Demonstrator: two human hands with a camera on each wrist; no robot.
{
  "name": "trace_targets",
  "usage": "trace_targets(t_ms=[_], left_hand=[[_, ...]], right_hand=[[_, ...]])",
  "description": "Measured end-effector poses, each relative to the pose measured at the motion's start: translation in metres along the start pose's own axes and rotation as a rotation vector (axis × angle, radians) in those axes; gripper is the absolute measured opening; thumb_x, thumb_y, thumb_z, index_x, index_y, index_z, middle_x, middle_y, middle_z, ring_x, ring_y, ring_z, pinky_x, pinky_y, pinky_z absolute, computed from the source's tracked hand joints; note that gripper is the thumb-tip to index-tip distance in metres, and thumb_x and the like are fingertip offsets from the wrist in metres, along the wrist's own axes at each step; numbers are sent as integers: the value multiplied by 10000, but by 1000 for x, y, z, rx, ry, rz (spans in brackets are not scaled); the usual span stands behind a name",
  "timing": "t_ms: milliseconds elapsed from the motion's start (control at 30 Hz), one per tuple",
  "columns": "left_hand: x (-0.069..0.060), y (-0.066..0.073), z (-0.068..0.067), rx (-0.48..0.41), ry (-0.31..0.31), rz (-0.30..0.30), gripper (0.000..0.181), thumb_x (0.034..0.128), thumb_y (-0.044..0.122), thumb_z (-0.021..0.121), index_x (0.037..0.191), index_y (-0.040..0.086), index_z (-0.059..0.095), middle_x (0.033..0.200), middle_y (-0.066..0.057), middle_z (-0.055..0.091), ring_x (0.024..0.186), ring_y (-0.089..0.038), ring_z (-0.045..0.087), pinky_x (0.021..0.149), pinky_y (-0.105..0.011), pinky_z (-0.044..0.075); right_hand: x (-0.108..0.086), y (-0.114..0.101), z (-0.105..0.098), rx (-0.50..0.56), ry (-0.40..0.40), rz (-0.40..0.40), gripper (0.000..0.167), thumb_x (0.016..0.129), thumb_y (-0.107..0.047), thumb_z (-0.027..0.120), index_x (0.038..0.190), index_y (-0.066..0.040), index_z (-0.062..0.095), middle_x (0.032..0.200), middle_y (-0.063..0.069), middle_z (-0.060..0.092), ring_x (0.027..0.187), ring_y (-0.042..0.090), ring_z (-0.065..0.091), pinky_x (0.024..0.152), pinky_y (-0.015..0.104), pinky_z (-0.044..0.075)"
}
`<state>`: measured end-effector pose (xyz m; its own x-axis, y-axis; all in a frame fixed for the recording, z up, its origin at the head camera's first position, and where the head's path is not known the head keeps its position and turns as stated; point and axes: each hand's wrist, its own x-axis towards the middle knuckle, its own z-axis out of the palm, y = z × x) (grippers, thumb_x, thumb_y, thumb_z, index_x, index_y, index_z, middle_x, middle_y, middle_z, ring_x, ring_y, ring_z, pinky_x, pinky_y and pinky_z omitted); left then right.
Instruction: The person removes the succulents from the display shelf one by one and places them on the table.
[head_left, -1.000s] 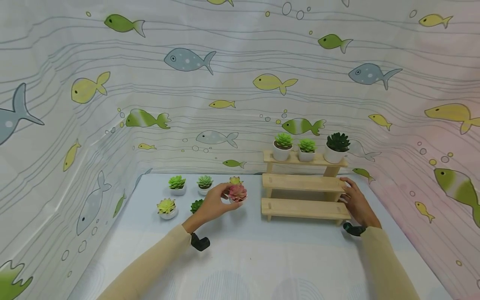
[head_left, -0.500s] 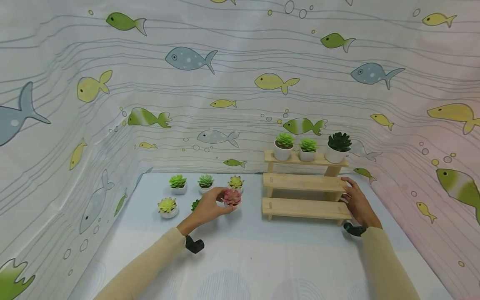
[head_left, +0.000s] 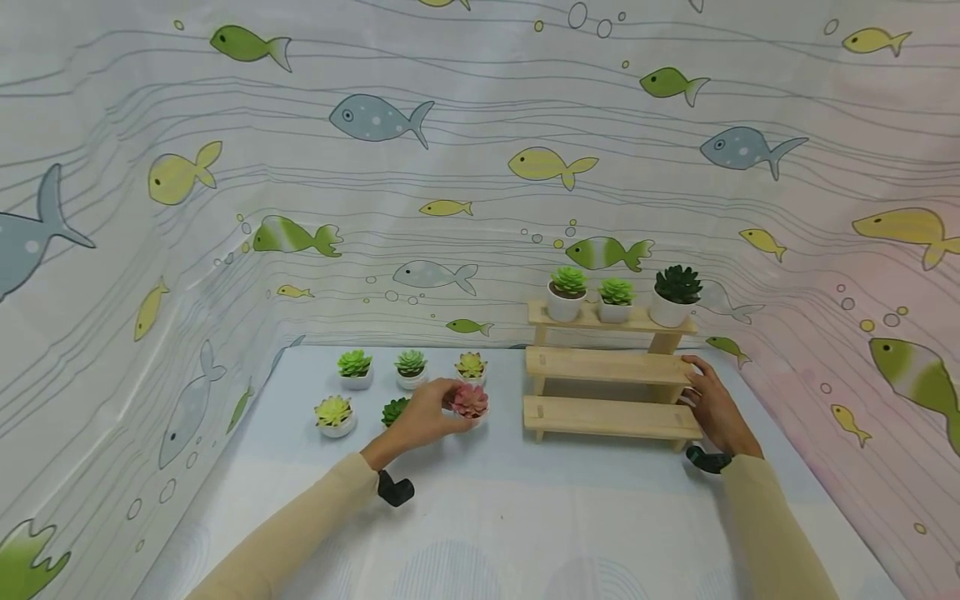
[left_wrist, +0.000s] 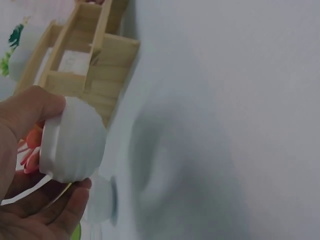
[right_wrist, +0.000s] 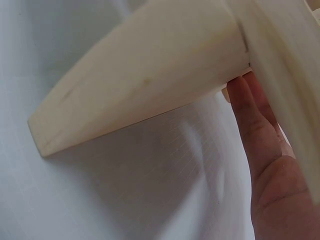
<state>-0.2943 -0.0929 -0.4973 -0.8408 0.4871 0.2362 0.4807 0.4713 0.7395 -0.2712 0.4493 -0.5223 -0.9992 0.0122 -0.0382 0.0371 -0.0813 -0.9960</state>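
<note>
Between thumb and fingers, the left hand grips the white pot of a pink-red succulent. In the left wrist view this white pot is tilted and held off the table surface, with a shadow beside it. The right hand rests at the right end of a three-step wooden stand. Seen from the right wrist, the fingers touch the wood near a support leg. Three potted succulents, including a dark green one, stand on the top step; the two lower steps are bare.
Left of the stand are several more potted succulents on the table: a yellow-green one behind the held pot, a dark green one partly behind the left hand, a yellow one and two green ones at the back. A fish-patterned cloth surrounds the table.
The left hand has moved the pink-red succulent slightly toward the table's front, uncovering the yellow-green plant behind it. My right hand has stayed at the stand.
</note>
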Motion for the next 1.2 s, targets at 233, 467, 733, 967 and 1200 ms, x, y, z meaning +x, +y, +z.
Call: trace_targets(t_ms=[233, 467, 733, 967, 1200], left_hand=[[-1, -2, 6, 37, -29, -22, 577, 822, 264, 892, 1290, 31, 648, 1119, -31, 662, 964, -131, 640, 848, -367, 569], [-1, 0, 6, 69, -45, -33, 568, 827, 248, 885, 1287, 15, 646, 1105, -33, 661, 957, -130, 624, 835, -331, 550], [0, -4, 8, 95, -70, -65, 576, 830, 285, 879, 1280, 8, 649, 1078, -28, 659, 937, -120, 610, 820, -316, 546], [-2, -7, 10, 104, -60, -65, 566, 816, 282, 888, 1245, -8, 661, 1051, -47, 661, 926, -147, 613, 800, -333, 547], [-3, -9, 13, 112, -56, -49, 565, 818, 280, 888, 1240, -19, 661, 1052, -43, 660, 919, -128, 594, 789, -329, 537]], right_hand=[[-2, -2, 4, -30, -3, -11, 428, 1118, -362, 449, 1515, -340, 290, 1401, -17, 377, 1209, 192, 476, 881, 239, 510], [-3, -3, 6, -55, 8, -4, 471, 1108, -394, 468, 1533, -337, 274, 1424, -15, 360, 1242, 225, 451, 877, 234, 506], [-3, -4, 4, -49, 11, 10, 478, 1103, -414, 472, 1532, -357, 270, 1445, -8, 349, 1255, 220, 442, 882, 239, 501], [-3, -3, 4, -49, 18, 16, 477, 1103, -417, 472, 1530, -358, 268, 1444, -8, 351, 1259, 213, 443, 885, 229, 492], [-2, -4, 4, -36, 23, 25, 459, 1104, -411, 471, 1516, -378, 272, 1461, -6, 339, 1250, 186, 453, 885, 227, 491]])
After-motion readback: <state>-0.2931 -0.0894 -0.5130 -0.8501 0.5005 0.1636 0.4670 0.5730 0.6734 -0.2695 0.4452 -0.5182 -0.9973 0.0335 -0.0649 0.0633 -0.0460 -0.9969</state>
